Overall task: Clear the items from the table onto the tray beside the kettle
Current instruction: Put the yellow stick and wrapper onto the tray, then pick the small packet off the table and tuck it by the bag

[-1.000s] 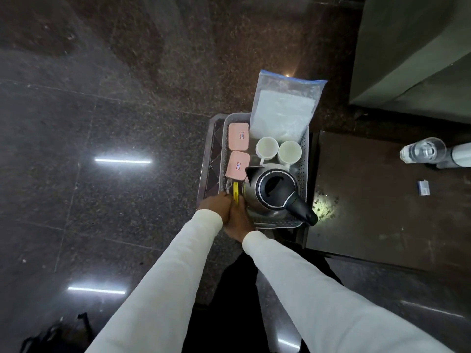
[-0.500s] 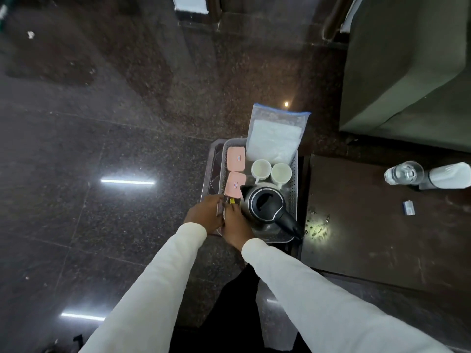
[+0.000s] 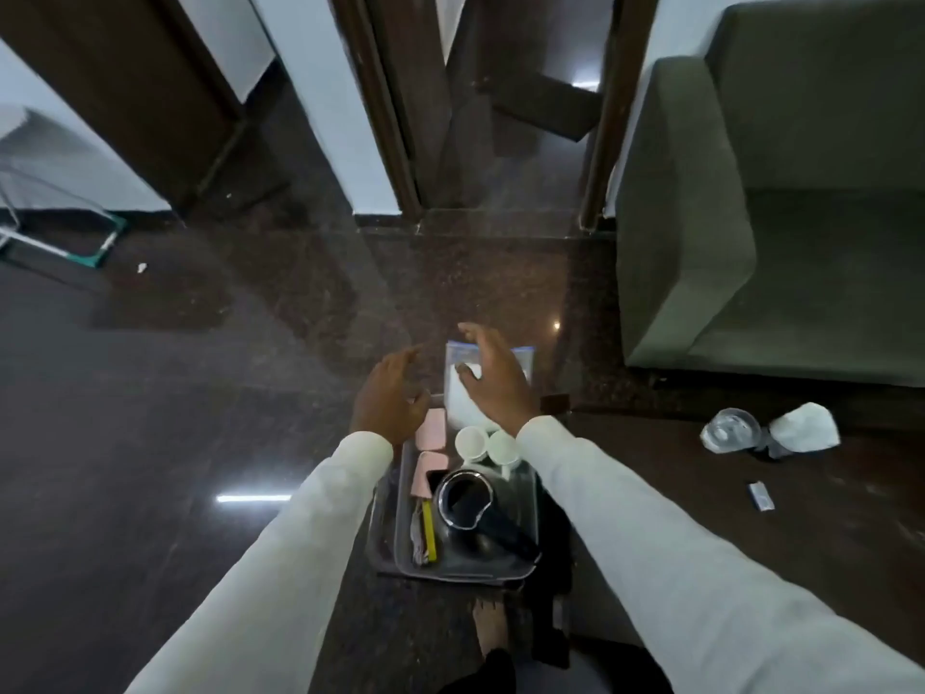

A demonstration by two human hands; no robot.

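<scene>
A grey tray (image 3: 525,513) sits low in front of me and holds a steel kettle (image 3: 463,503) with a black handle. Around the kettle lie two white cups (image 3: 470,441), two pink packets (image 3: 431,428), thin sachets with a yellow one (image 3: 428,530), and a clear zip bag of white powder (image 3: 458,398) at the far end. My left hand (image 3: 388,398) hovers open over the tray's far left corner. My right hand (image 3: 493,380) is spread open above the zip bag. Neither hand holds anything.
To the right is a dark table (image 3: 751,518) with an overturned glass (image 3: 728,435), a crumpled white paper (image 3: 806,428) and a small sachet (image 3: 761,495). A green sofa (image 3: 726,242) stands behind it. Door frames (image 3: 385,117) rise ahead across the dark polished floor.
Both hands left the near left corner of the tray and rose forward, opening above its far end. The yellow sachet now lies in the tray. My view tilted up toward the doors.
</scene>
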